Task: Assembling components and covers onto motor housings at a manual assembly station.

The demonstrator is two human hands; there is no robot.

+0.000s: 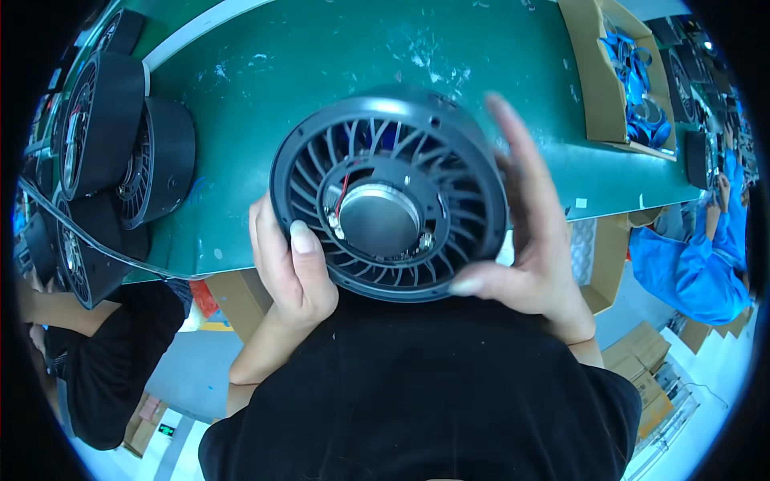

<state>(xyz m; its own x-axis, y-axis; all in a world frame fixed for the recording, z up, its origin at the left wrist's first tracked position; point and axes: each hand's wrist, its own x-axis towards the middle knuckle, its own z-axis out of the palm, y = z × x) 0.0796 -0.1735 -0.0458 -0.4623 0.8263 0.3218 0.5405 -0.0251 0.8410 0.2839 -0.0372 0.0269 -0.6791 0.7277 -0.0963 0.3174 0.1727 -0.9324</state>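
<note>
In front of my chest, above the table's near edge, a round black fan housing (473, 164) is tilted so its ring of curved vanes and open metal centre face me. A thin red wire and small components show around the centre. My left hand (293, 268) grips the lower left rim, thumb on the front face. My right hand (537, 248) is around the right side, its thumb at the lower right rim and some fingers against the outer wall. Its index finger stretches up away from the housing and is slightly blurred.
Several similar black housings (112, 120) are stacked on the left of the green table (241, 144). A cardboard box (597, 88) with blue cable-like parts stands at the right. A dark cable (104, 250) crosses the left side. Other people sit at left and right.
</note>
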